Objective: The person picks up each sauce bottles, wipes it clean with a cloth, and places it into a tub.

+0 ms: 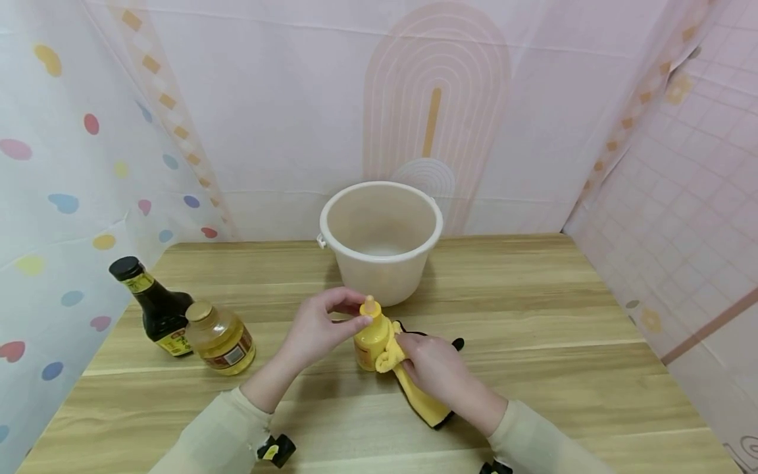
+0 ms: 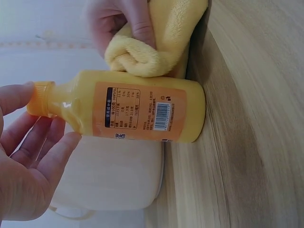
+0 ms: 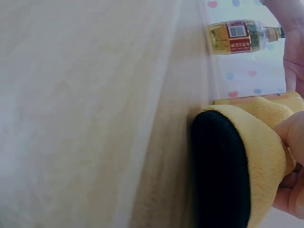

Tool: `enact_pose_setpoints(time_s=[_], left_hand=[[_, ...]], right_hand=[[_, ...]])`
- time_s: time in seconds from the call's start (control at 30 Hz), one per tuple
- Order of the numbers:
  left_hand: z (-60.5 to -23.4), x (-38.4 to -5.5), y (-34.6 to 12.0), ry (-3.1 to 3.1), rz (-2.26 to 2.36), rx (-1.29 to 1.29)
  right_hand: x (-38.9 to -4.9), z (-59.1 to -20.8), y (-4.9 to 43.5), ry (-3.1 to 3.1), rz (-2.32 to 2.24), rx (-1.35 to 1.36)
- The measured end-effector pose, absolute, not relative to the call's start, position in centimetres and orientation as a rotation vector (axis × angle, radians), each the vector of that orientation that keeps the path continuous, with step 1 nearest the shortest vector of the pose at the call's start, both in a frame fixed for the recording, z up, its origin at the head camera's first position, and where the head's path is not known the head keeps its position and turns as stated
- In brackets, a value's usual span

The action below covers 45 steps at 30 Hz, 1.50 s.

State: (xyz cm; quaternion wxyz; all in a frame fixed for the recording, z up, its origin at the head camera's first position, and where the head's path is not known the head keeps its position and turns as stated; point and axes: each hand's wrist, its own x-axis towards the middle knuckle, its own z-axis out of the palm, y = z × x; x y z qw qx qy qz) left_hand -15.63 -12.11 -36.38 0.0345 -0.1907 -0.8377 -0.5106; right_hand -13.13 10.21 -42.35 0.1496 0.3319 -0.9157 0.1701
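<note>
A yellow squeeze bottle [image 1: 368, 341] stands upright on the table, in front of the bucket. My left hand [image 1: 324, 324] pinches it at the orange cap [image 2: 41, 99], thumb on one side and fingers on the other. The bottle's orange back label [image 2: 140, 113], with a table of figures and a barcode, faces the left wrist camera. My right hand [image 1: 439, 366] grips a bunched yellow cloth [image 1: 428, 399] with black edging and presses a rolled fold of it to the bottle's right side. In the right wrist view the cloth [image 3: 259, 161] hides most of the bottle.
A cream bucket [image 1: 385, 276] stands just behind the bottle. To the left are a dark sauce bottle [image 1: 162, 309] with a black cap and a clear bottle [image 1: 227, 342] of yellow liquid with a gold cap. Patterned curtains hang round the wooden table [image 1: 562, 368].
</note>
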Motion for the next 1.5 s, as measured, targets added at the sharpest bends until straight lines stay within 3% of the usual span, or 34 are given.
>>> enact_pose_setpoints(time_s=[0.4,0.63,1.1,1.5], left_hand=[[-36.3,-15.6,-12.0,-2.571,-1.569,-0.600],[-36.3,-15.6,-12.1,-2.576,-1.575,-0.597],[-36.5,-15.5,-12.2,-2.546,-1.584,-0.596],[-36.4,-15.7,-12.1,-2.550,-1.592,-0.610]], right_hand=[[-13.7,-39.6,12.1,-2.644,0.769,0.779],[-14.3,-37.4,11.9,-2.568,0.865,0.835],[-14.5,-38.4,10.1,-2.396,0.539,1.016],[-13.8,-39.6,10.0,-2.213,0.341,0.979]])
